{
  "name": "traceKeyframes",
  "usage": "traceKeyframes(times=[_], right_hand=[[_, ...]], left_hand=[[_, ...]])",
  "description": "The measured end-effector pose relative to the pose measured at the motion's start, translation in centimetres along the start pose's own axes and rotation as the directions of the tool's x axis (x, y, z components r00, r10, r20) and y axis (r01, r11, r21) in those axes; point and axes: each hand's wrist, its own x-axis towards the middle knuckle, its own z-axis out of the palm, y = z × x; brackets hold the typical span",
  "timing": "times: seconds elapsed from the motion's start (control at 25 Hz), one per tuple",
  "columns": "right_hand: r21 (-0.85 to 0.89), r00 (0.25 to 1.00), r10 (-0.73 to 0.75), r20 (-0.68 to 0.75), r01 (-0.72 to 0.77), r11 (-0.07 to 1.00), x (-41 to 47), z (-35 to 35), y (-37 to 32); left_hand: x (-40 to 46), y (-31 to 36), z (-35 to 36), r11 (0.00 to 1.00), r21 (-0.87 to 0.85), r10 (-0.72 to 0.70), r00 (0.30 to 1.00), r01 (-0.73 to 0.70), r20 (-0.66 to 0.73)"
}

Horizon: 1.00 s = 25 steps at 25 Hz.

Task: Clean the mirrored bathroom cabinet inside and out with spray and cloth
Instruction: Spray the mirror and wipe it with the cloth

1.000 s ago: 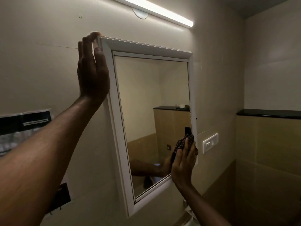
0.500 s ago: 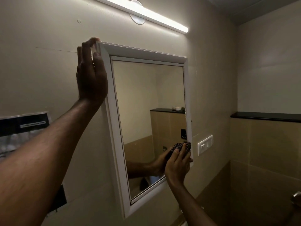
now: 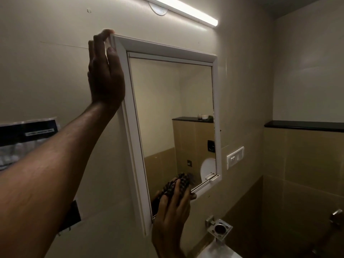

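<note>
White-framed cabinet (image 3: 130, 112) hung at frame centre, door shut. Left hand (image 3: 106, 75), flat and open, steadied its upper-left edge. Right hand (image 3: 173, 207) pressed a bunched cloth (image 3: 176, 185) to the mirror's (image 3: 173, 108) lower edge. Advised: firm overlapping strokes into the bottom corners.

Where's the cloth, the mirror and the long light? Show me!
cloth (image 3: 177, 186): head view, on the dark patterned bunch under the right hand's fingers.
mirror (image 3: 167, 108): head view, on the bare glass in the middle.
long light (image 3: 186, 11): head view, on the glowing tube above the cabinet.
</note>
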Motion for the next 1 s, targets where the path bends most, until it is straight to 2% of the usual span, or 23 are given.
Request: traceKeyframes(times=[0.16,0.36,0.56,0.76,0.88,0.96,1.0], right_hand=[[-0.191,0.996,-0.056,0.068,0.068,0.979,-4.5,1.2,-1.4],[-0.293,0.987,-0.147,0.072,0.162,0.942,-7.7,1.7,-1.3],[-0.346,0.99,-0.053,0.128,0.095,0.933,-7.0,1.1,0.0],[-0.326,0.992,0.016,0.126,0.026,0.945,-1.0,-1.3,2.2],[-0.331,0.98,0.155,0.125,-0.106,0.938,2.9,-2.8,4.2],[-0.382,0.977,0.149,0.155,-0.08,0.921,5.3,-3.6,5.6],[-0.391,0.983,0.134,0.127,-0.074,0.917,6.2,-3.9,6.2]], left_hand=[[0.0,0.2,0.0,1.0,0.01,-0.008,1.0,0.008,0.023],[0.0,0.2,-0.2,1.0,0.027,-0.014,1.0,0.013,0.025],[0.0,0.0,-0.1,1.0,0.015,0.006,1.0,-0.007,0.02],[0.0,-0.1,-0.1,1.0,0.017,-0.006,1.0,0.005,0.031],[0.1,0.0,-0.1,1.0,0.004,0.009,1.0,-0.009,0.022],[0.1,0.1,-0.1,1.0,0.015,0.008,0.999,-0.008,0.032],[0.1,0.3,-0.2,1.0,0.024,0.01,0.999,-0.011,0.034]])
